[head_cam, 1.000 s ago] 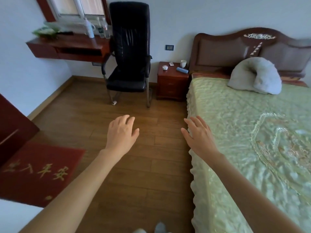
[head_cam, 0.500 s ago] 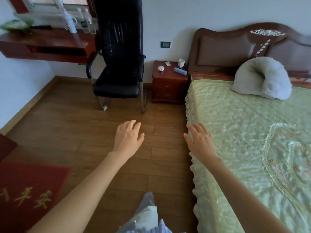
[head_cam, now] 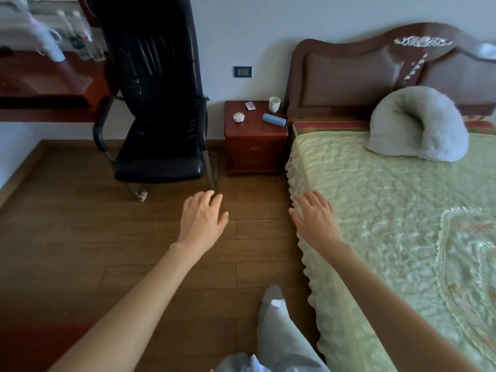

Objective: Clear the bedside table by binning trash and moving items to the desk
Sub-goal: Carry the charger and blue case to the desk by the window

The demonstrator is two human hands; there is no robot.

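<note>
My left hand [head_cam: 201, 219] and right hand [head_cam: 314, 220] are both out in front of me, apart from each other, fingers loosely spread and holding nothing; the left hangs over the wooden floor [head_cam: 80, 237], the right over the frilled edge of the green bedspread [head_cam: 389, 210]. Well ahead of them stands the bedside table [head_cam: 255, 146], between the black office chair [head_cam: 158, 108] and the headboard [head_cam: 375, 71], and everything I have to deal with sits on its top. Nearest the chair side is a crumpled paper wad [head_cam: 239, 117], which I judge to be the trash: feather-light and soft, so a loose pinch anywhere will lift it. Behind it lies a small flat card or packet [head_cam: 250, 105], too small to read; thin and flat to the wood, it probably needs sliding to the edge or a fingernail under one corner. The white cup [head_cam: 274, 104] by the headboard looks ceramic, so breakable and a little weighty; I would wrap my fingers round its body and keep it level, as I cannot tell whether it holds anything. The blue case [head_cam: 273, 120] looks rigid and light, best gripped across its narrow width. The desk [head_cam: 45, 84] is off to the left, beyond the chair.
</note>
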